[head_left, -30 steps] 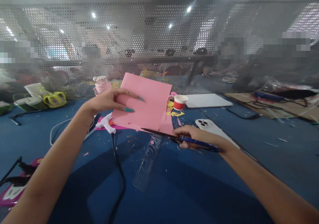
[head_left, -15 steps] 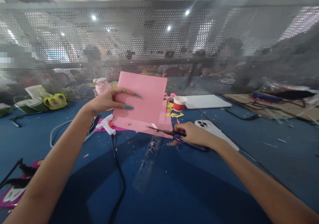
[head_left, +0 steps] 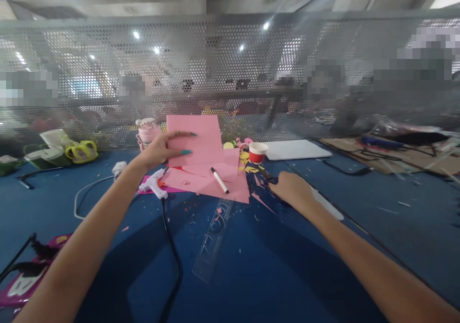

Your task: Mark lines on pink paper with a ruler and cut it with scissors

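My left hand grips the left side of an upright pink sheet, with the thumb and a finger spread over its face. Below it, more pink paper lies flat, and a white marker with black ends rests on that. To the right, my right hand is closed on dark blue scissors, low over the table beside small pink scraps. A white glue gun lies left of the flat paper. A clear ruler is nearer to me.
Behind stand a red and white paper cup and a pink container. A white board, a partly covered phone and cardboard are to the right. A purple power strip sits at front left, below a yellow cup-like object.
The upright pink sheet has shifted left and down with my left hand. My right hand and the scissors have moved right, away from the paper, uncovering the marker.
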`<act>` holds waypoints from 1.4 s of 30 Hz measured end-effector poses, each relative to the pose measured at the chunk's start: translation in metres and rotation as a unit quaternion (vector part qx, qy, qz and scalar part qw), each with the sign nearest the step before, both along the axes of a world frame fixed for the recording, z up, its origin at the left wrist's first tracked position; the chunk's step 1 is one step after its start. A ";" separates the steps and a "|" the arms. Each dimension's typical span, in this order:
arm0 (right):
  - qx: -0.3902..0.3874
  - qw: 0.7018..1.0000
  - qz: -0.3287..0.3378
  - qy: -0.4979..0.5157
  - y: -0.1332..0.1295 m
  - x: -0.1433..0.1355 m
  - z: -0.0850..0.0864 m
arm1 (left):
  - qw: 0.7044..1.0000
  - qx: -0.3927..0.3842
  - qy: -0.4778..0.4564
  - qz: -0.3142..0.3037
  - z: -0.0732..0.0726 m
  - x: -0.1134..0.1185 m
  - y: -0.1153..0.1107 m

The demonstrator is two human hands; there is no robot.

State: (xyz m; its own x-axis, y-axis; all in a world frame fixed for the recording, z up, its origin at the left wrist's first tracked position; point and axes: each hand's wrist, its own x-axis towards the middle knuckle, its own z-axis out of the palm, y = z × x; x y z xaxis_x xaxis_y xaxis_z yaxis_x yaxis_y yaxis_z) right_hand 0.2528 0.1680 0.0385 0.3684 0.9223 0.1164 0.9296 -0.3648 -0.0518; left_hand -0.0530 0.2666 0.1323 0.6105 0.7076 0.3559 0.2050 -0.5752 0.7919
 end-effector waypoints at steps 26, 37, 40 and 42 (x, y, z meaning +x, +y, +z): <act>0.149 0.899 0.406 -0.064 -0.010 -0.052 -0.021 | 0.899 -0.331 -0.287 -0.004 -0.075 0.005 0.026; 0.074 0.921 0.381 -0.031 -0.006 -0.050 -0.027 | 0.898 -0.359 -0.249 -0.057 -0.061 0.014 0.023; 0.097 0.933 0.345 -0.043 -0.005 -0.050 -0.024 | 0.909 -0.341 -0.222 -0.089 -0.047 0.017 0.017; 0.107 0.923 0.369 -0.039 -0.005 -0.052 -0.023 | 0.946 -0.256 -0.162 -0.117 -0.036 0.019 0.011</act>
State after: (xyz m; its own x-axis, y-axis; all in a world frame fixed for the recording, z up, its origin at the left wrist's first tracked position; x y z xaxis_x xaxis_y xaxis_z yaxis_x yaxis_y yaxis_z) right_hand 0.2009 0.1629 0.0150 -0.3673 0.8720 0.3236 0.9249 0.3792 0.0279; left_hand -0.0335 0.2773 0.0961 0.6892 0.6968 0.1986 -0.1813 -0.0996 0.9784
